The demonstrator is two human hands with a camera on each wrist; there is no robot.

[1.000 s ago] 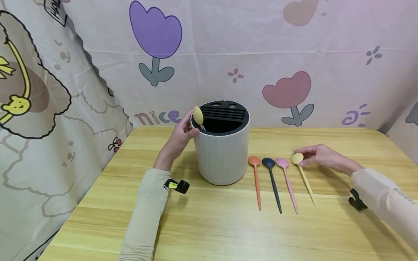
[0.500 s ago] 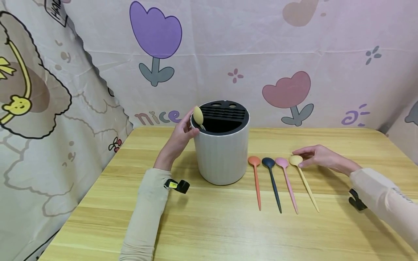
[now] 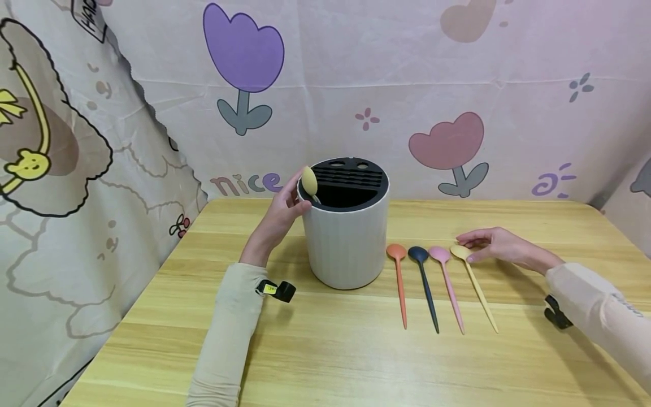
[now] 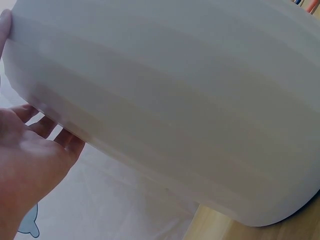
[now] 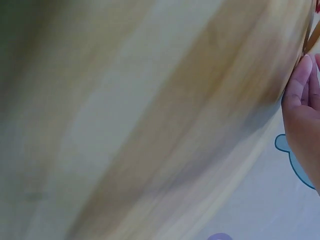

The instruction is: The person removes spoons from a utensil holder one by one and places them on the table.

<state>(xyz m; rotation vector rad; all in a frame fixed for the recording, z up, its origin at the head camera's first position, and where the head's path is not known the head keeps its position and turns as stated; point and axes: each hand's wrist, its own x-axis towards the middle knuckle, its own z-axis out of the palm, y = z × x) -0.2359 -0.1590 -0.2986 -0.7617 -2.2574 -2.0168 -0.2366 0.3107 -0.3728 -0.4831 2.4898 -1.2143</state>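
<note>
My left hand (image 3: 280, 212) holds the left side of a white ribbed utensil holder (image 3: 346, 249), thumb at its rim. In the left wrist view, the fingers (image 4: 47, 127) lie along the holder's side. A yellow spoon (image 3: 309, 181) stands bowl-up in the holder's black-topped opening beside that hand; its lower handle is hidden inside. On the right, my right hand (image 3: 500, 246) pinches the bowl of another yellow spoon (image 3: 478, 285), which lies on the table with its handle toward me. The right wrist view shows thumb and fingers (image 5: 302, 75) drawn together at the edge.
Between the holder and the right hand, an orange spoon (image 3: 399, 285), a dark blue spoon (image 3: 427, 288) and a pink spoon (image 3: 448, 288) lie in a row on the wooden table (image 3: 325, 356). A printed cloth (image 3: 325, 56) hangs behind.
The right hand and the bowl of the yellow spoon it pinches have shifted slightly left and toward me, closer to the pink spoon. The left hand and the holder have stayed in place.
</note>
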